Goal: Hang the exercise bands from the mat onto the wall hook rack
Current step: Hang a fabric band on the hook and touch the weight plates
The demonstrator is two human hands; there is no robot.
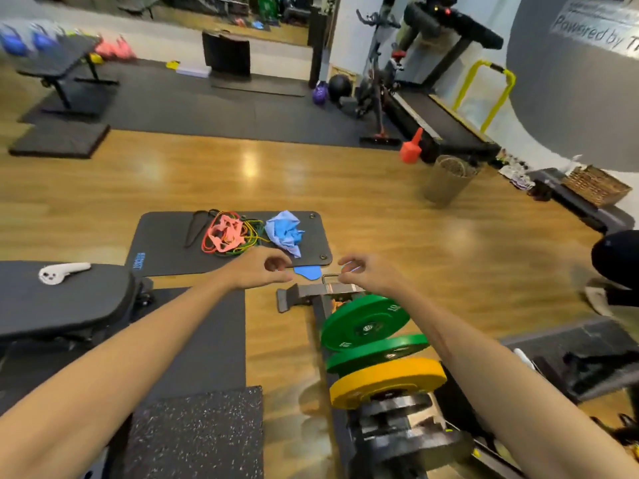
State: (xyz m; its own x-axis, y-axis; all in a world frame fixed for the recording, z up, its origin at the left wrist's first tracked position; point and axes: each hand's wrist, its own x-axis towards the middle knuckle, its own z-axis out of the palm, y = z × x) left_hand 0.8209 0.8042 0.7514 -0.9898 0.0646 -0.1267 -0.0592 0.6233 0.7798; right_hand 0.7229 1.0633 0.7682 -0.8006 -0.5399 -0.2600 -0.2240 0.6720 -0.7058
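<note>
A dark exercise mat [166, 243] lies on the wooden floor ahead. On it sits a tangled pile of pink, red, green and yellow exercise bands [228, 235], with a black band [197, 226] to its left and a crumpled light blue band [285, 231] to its right. A small blue piece [307, 271] lies at the mat's near edge. My left hand [262, 267] hovers over the mat's near right corner, fingers loosely curled, holding nothing. My right hand [366, 271] hangs beside it, also loosely curled and empty. No wall hook rack is in view.
A rack of green [363, 323] and yellow weight plates [387, 382] stands below my right arm. A padded bench [62, 305] with a white controller [62, 271] is at the left. A wicker bin [447, 179], a treadmill [446, 122] and a person's dark shape [615, 257] are at the right.
</note>
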